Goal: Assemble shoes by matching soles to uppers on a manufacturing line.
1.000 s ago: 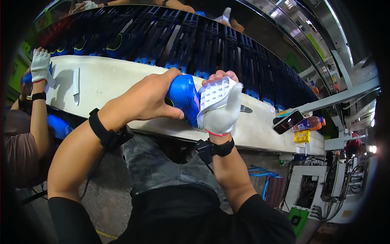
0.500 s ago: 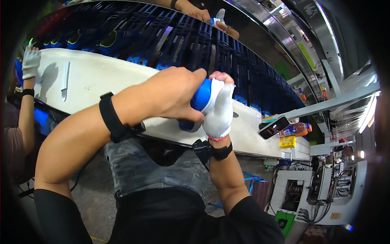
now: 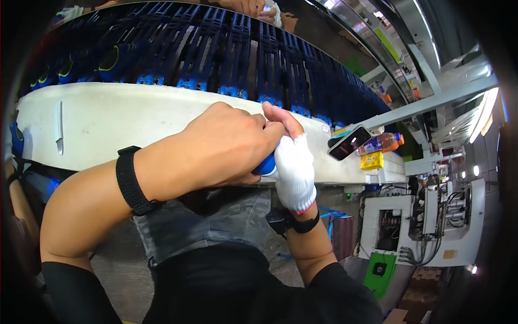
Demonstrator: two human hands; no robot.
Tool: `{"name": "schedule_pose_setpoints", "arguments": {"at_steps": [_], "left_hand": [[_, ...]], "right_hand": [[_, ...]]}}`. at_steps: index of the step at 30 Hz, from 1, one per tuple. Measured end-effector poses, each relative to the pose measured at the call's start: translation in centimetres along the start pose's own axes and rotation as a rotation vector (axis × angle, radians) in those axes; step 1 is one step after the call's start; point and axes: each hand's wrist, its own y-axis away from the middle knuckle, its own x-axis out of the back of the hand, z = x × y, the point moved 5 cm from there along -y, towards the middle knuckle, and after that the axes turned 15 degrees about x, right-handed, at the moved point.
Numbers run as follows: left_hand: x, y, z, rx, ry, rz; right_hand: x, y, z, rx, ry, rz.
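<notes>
Close together over the front edge of the white worktop, my two hands hold a blue shoe, mostly hidden by them. My bare left hand is closed over it from above, its fingers bent out of sight. On the other side, my right hand wears a white glove with bare fingertips. It is closed against the shoe, with its fingertips meeting the left hand's knuckles. Only a small blue part and a pale edge show between the hands.
Behind the worktop runs a dark slatted conveyor carrying blue shoes. A slim knife lies at left. A phone, an orange-capped bottle and a yellow box stand at right. Another person's arm shows far left.
My left hand has moved further over the shoe, covering most of its blue surface. Both hands are lower and nearer me. The view has shifted, and the other person's gloved hand at left has gone.
</notes>
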Motion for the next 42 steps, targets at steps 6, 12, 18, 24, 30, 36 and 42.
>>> {"name": "schedule_pose_setpoints", "arguments": {"at_steps": [6,12,18,24,30,36,42], "left_hand": [[3.6,5.7,0.9,0.126,0.125,-0.032],[0.2,10.8,1.2,0.265,0.247,0.030],[-1.6,13.3,-1.9,0.420,0.394,0.170],[-1.9,14.6,-4.0,0.436,0.377,0.226],[-2.1,14.5,-4.9,0.346,0.346,0.202],[-2.8,15.5,-3.3,0.273,0.203,0.249],[-3.6,15.4,-3.1,0.232,0.198,0.253]], "right_hand": [[-2.2,7.3,4.4,0.403,-0.105,0.135],[-3.8,8.2,6.7,0.468,0.202,0.181],[-5.1,7.1,4.7,0.614,0.294,0.104],[-6.0,5.0,2.8,0.588,0.248,-0.045],[-6.2,3.2,4.4,0.688,0.130,-0.238],[-4.9,1.2,6.2,0.307,0.215,-0.377],[-4.6,2.9,7.2,0.296,0.161,-0.323]]}}
